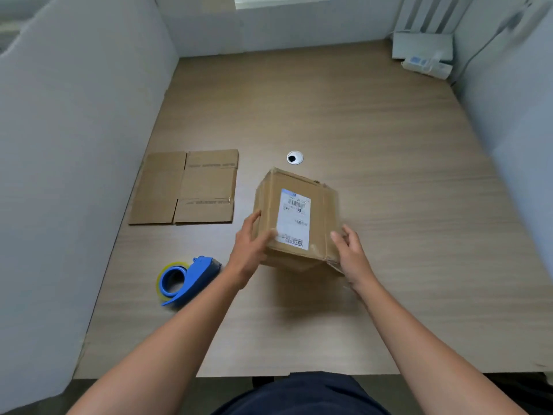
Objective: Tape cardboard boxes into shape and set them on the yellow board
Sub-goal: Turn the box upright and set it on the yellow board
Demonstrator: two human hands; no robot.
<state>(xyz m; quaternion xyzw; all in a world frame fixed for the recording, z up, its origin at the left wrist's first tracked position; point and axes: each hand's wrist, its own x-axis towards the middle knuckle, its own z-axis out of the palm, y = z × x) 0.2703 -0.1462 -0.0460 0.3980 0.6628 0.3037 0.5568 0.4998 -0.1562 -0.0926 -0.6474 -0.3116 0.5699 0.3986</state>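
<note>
A formed cardboard box with a white shipping label on its upper face is tilted above the middle of the table. My left hand grips its near left edge, thumb on the top face. My right hand holds its near right corner, fingers curled against the side. A flattened cardboard box lies on the table to the left. A blue tape dispenser with a roll of clear tape lies on the table near my left forearm. No yellow board is in view.
The wooden table has a round cable grommet just beyond the box. Grey partition walls stand on the left, right and far sides. A white power strip and a grey device sit in the far right corner.
</note>
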